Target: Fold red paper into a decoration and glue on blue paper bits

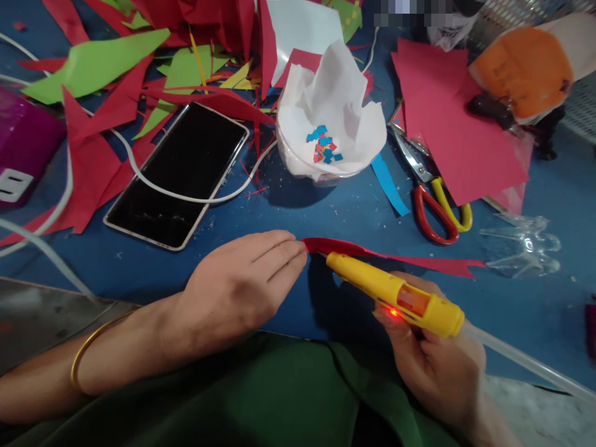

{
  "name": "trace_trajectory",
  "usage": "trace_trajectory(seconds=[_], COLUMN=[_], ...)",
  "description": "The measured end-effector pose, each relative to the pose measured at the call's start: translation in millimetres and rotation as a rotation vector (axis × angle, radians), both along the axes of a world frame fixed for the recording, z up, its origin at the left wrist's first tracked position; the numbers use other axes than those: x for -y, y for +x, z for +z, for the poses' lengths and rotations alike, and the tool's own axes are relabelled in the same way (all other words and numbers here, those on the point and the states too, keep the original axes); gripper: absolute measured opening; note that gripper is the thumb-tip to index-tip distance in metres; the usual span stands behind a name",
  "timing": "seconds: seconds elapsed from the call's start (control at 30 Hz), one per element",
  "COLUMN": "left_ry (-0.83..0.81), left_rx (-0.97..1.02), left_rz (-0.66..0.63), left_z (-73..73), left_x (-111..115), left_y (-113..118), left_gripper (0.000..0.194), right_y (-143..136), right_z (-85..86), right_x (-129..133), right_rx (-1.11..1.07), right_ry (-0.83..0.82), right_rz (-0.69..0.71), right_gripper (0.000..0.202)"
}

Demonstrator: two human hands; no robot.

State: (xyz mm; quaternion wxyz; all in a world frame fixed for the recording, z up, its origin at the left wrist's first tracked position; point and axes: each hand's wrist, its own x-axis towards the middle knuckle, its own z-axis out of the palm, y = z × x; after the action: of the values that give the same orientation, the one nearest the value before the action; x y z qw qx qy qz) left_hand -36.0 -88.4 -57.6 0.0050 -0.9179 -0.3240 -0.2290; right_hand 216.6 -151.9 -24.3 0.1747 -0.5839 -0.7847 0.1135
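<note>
My right hand (433,366) is closed round a yellow hot glue gun (377,279) with a clear glue stick (526,360) out of its back and a small red light lit. Its nozzle points left, at the near edge of a red paper strip (354,248); whether it touches cannot be told. The strip's left end sits at the fingertips of my left hand (246,279), whose fingers lie pressed together on it. My left thumb is hidden. To the right, the strip runs to a notched end near a clear plastic piece (524,245).
Beyond my hands stands a paper-lined bowl (298,136) with blue and red bits. A phone (181,174) lies left under a white cable (172,197). Scissors (431,192), a blue strip (390,183) and red sheets (456,118) are at right. Paper scraps (97,62) cover the back left.
</note>
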Motion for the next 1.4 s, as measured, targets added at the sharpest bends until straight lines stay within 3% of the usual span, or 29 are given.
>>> trace_trajectory(seconds=[0.47,0.7,1.4], left_ry=[-0.009,-0.093,-0.140], left_rx=[0.020,-0.051,-0.041], left_rz=[-0.002,0.028,0.038], left_z=[1.2,-0.6,0.5], left_x=[-1.1,-4.1,-7.4], left_y=[1.7,4.8,4.8], left_gripper=[0.020,0.034,0.028], right_y=[2.4,3.4,-3.1], right_z=[0.8,1.2,-0.7], right_x=[-1.0,-0.8,-4.6], right_rx=[0.058,0.059,0.047], right_ry=[0.049,0.041,0.032], right_rz=[0.004,-0.006,-0.001], right_gripper=[0.024,0.021,0.023])
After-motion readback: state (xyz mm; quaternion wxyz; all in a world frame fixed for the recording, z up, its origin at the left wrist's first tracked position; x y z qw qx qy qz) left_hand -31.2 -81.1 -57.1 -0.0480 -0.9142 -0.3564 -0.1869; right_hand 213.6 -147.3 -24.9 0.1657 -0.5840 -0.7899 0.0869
